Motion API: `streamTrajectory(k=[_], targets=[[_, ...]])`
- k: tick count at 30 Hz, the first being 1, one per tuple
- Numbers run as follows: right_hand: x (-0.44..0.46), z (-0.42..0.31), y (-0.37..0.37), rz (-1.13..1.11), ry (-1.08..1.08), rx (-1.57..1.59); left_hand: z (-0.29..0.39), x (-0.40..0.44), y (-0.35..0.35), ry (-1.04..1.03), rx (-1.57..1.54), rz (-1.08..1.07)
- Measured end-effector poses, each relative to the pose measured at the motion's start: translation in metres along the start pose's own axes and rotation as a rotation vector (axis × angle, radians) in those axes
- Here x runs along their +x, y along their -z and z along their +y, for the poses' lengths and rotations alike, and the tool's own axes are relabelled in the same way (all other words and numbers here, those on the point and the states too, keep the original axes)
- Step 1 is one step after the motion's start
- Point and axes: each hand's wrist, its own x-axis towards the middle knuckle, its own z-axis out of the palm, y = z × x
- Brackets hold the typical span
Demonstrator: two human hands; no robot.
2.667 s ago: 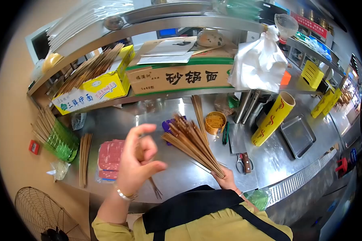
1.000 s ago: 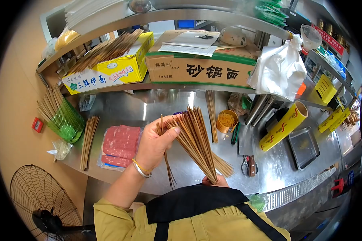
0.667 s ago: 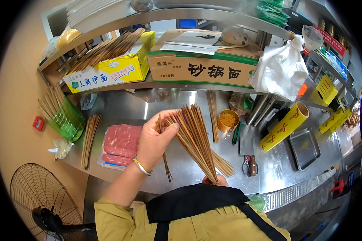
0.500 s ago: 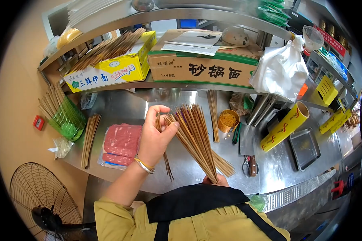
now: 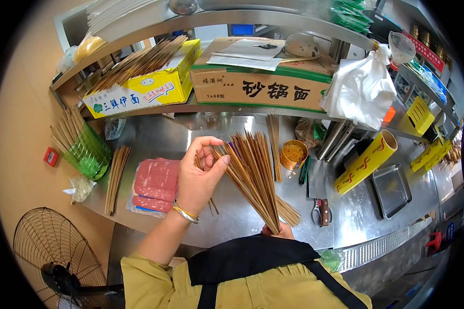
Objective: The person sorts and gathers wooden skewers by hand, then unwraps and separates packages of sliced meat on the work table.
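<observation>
The left hand (image 5: 203,172) is partly open: its index finger arches over and its thumb points up and across, with a gap between the two tips. A few thin sticks (image 5: 211,205) are held within its curled fingers, their lower ends poking out below the palm. The thumb tip is right by the edge of the large bundle of sticks (image 5: 255,177); whether it touches is hard to tell.

The right hand (image 5: 279,232) is closed around the bottom of that bundle, which leans up and away from it, fanning out towards the left hand. Some paler sticks (image 5: 288,212) jut out just beyond the right hand; I cannot tell whether it grips them.

Left of the left hand lies a pack of sliced meat (image 5: 157,180), with a row of loose sticks (image 5: 117,180) farther left. Beyond the right hand is a small tub of rubber bands (image 5: 294,154); to its right lie the scissors (image 5: 322,212), all on the metal counter (image 5: 232,226).
</observation>
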Motion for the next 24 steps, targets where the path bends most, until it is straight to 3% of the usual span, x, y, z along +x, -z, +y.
streamTrajectory(k=[13,24], targets=[[-0.001,0.001,-0.001,-0.009,0.019,0.068,0.007,0.004,0.005,0.090,0.058,0.003],[0.001,0.003,0.001,0.062,0.099,-0.138,0.020,0.010,0.016,0.001,-0.092,0.039]])
